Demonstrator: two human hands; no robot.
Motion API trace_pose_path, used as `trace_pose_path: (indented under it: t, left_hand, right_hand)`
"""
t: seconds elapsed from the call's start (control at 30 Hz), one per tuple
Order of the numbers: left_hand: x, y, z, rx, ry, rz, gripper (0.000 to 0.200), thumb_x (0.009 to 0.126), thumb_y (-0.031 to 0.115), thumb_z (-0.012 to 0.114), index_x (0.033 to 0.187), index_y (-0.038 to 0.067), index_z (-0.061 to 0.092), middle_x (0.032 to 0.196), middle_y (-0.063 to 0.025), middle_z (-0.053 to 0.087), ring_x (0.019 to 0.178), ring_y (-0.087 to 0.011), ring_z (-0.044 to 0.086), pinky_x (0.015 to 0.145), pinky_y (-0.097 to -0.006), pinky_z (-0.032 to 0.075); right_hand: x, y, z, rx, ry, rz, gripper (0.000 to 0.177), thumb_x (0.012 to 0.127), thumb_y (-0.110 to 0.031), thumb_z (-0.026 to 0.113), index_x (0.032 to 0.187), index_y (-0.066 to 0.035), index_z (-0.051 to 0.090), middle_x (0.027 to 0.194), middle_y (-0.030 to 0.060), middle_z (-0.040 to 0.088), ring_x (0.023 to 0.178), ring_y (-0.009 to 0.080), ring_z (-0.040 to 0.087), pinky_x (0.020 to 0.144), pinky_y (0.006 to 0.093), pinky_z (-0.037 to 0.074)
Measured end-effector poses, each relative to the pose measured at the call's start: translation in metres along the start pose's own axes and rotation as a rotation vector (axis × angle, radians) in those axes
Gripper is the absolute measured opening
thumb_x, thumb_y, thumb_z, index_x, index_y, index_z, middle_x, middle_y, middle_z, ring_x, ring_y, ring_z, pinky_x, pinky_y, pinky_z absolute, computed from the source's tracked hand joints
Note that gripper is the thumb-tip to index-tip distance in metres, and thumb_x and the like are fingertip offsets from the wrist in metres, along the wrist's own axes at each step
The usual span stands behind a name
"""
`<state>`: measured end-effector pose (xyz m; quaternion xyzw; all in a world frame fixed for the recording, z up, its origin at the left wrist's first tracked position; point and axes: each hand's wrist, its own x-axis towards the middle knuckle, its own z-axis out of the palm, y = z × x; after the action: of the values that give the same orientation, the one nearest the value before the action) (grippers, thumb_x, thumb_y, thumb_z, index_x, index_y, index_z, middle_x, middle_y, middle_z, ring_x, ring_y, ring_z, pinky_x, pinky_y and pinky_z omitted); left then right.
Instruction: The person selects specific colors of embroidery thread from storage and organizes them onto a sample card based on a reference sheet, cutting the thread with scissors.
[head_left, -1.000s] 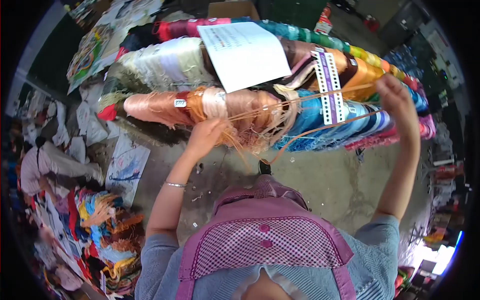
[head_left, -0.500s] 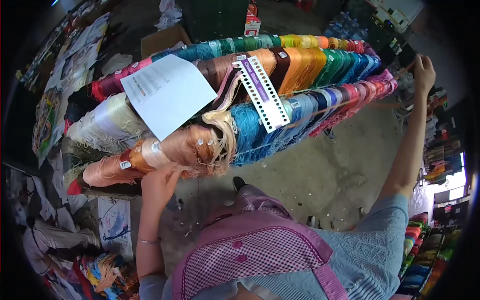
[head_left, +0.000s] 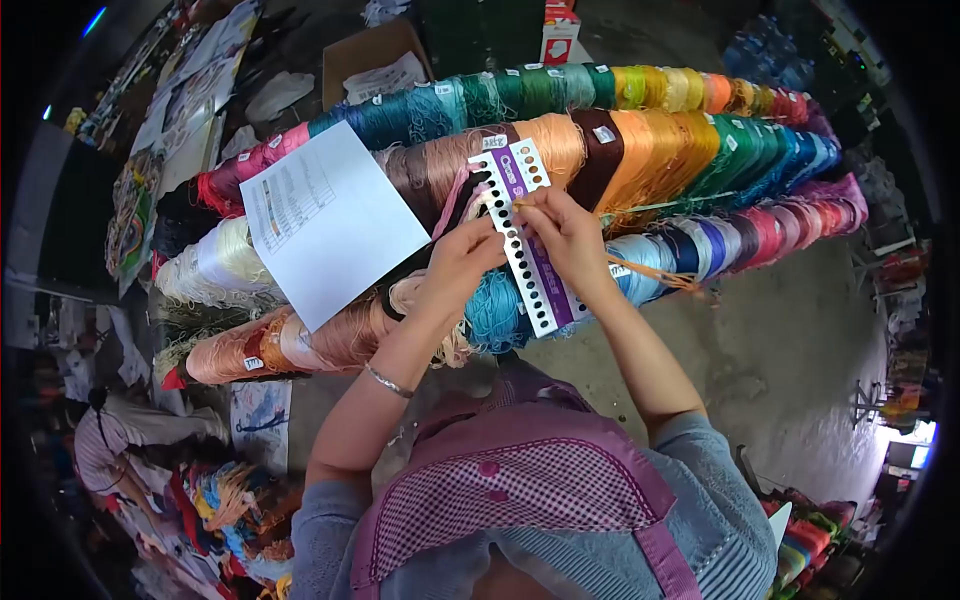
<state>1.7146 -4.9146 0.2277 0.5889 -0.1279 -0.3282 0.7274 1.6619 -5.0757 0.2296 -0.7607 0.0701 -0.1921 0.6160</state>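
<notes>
A white and purple punched thread card (head_left: pixel 541 300), printed "Cross Stitch", lies over the rows of wound thread. Pink, black and cream strands hang from holes along its left edge. My left hand (head_left: pixel 465 262) is closed at that edge, its fingertips pinching the card beside the holes. My right hand (head_left: pixel 562 232) bends over the card's upper part, thumb and finger pinched on a strand of orange thread. The loose orange thread (head_left: pixel 655 274) trails out to the right behind the wrist. A printed white sheet (head_left: pixel 335 230) rests on the threads left of my hands.
Long rows of coloured thread, among them orange thread (head_left: pixel 650 150) and blue thread (head_left: pixel 497 305), carry small number labels. An open cardboard box (head_left: pixel 375 60) stands behind. At the lower left, a person (head_left: pixel 140 440) bends near a heap of coloured yarn (head_left: pixel 235 500).
My right hand has come in from the far right to the card, bringing the orange thread. My left hand has moved up from the peach thread to the card's left edge.
</notes>
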Motion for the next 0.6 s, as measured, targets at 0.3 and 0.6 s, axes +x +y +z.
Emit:
trace_pose_path:
  t: [0.3,0.6]
  left_hand:
    - [0.008,-0.011,0.011,0.123,0.152,0.145,0.025,0.096,0.005,0.052,0.118,-0.001,0.062,0.094,-0.0065,0.067,0.077,-0.0124,0.066,0.067,-0.0255,0.056]
    - [0.016,-0.010,0.007,0.193,0.133,0.063,0.013,0.091,0.006,0.057,0.095,-0.004,0.065,0.079,-0.0044,0.064,0.067,-0.0096,0.061,0.057,-0.0241,0.055]
  right_hand:
    - [0.000,0.009,0.001,-0.373,0.002,-0.389,0.011,0.080,-0.004,0.069,0.090,0.000,0.067,0.077,0.0137,0.061,0.070,0.0260,0.062,0.062,0.0322,0.048]
    - [-0.008,0.004,-0.004,-0.194,-0.125,-0.033,0.027,0.076,-0.006,0.075,0.100,0.000,0.064,0.074,0.0003,0.056,0.058,0.0053,0.045,0.052,0.0214,0.037]
